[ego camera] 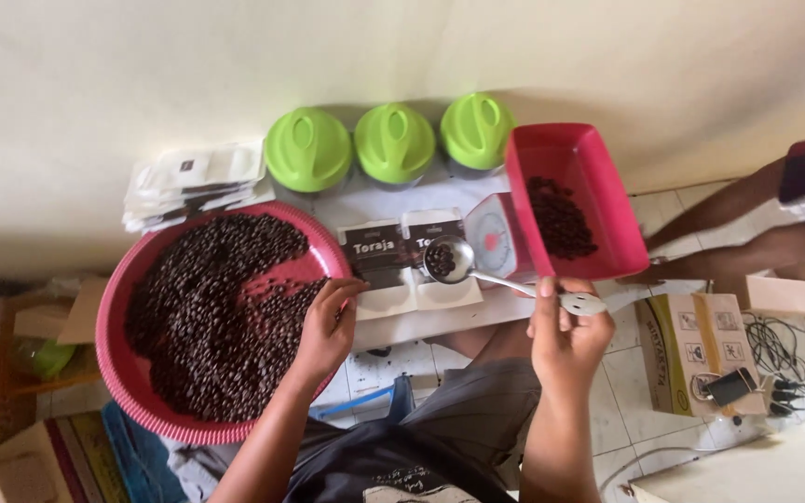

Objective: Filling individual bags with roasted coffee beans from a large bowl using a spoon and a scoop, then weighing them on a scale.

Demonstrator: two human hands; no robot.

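Observation:
A round pink basin (118, 368) holds a heap of dark coffee beans (216, 312). My left hand (328, 326) rests on the basin's right rim, fingers touching the beans. My right hand (566, 335) grips the white handle of a metal scoop (449, 259), whose bowl carries a few beans above two black-and-white pouches (402, 261). Beside it, a red rectangular tray (598, 186) with some beans sits on a small kitchen scale (491, 237).
Three green-lidded jars (393, 142) stand against the wall. A stack of white pouches (193, 182) lies at the left. A cardboard box (691, 349) and cables (784, 359) sit on the tiled floor at right, near another person's legs (747, 219).

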